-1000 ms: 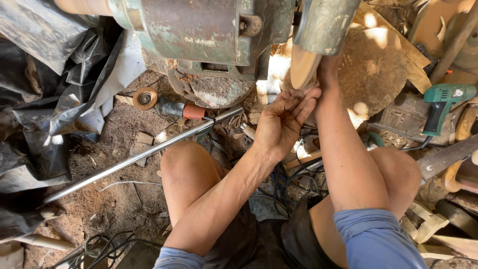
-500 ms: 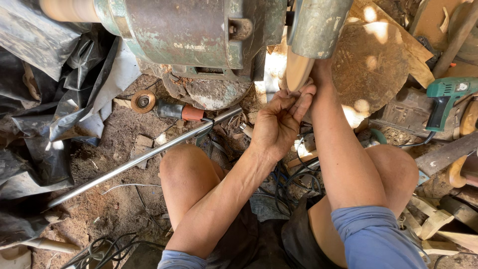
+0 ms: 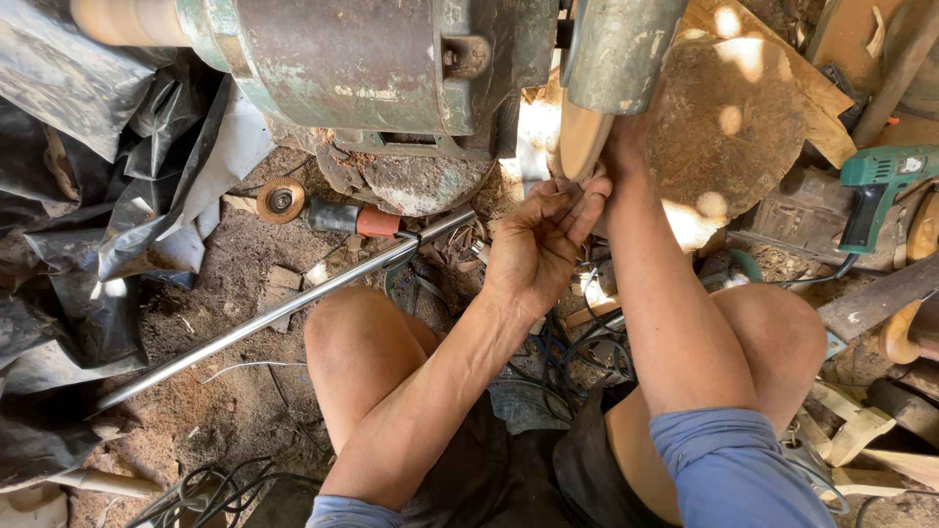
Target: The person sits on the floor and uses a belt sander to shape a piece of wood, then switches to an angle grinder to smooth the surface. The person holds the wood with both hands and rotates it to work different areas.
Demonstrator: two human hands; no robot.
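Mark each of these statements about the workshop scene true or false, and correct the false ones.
1. The left hand is up at the tan disc beside the green motor housing. True.
2. The long metal rod is gripped in the right hand. False: it lies on the dirt floor, touched by neither hand.
3. A green power drill lies at the right edge of the view. True.
4. The small round wheel lies on the person's knee. False: it lies on the ground by the black plastic sheet.
5. The right hand is fully visible. False: it is mostly hidden behind the disc guard.
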